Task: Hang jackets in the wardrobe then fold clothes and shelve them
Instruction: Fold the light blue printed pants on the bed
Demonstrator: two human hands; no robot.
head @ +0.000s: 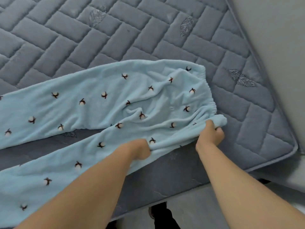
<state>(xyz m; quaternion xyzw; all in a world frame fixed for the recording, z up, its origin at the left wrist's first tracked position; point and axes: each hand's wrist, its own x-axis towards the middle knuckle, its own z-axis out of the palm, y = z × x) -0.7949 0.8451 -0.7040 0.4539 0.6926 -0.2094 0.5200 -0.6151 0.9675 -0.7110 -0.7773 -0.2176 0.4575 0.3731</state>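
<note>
One pair of light-blue fleece trousers with cotton-boll print (pixel 115 100), one grey quilted mattress (pixel 115 38), two bare hands: left hand (pixel 140 149), right hand (pixel 210 133).

Pyjama trousers (pixel 102 103): soft fleece-type cloth, pale blue, matt, slightly fuzzy nap, creased around the seat. Small raised tufts across it, white fluffy centres with dark brown stitched arms. Waistband (pixel 208 96) is gathered elastic, ruched texture. Mattress (pixel 82 38): grey quilted fabric, matt, short velvety pile, stitched into padded brick-like blocks; a few embroidered leaf motifs with a faint sheen. Corded piping along the mattress edge, same grey cloth. Side panel of the mattress looks darker, smoother fabric with lint on it. Floor (pixel 189 210): grey, smooth, matt.
</note>
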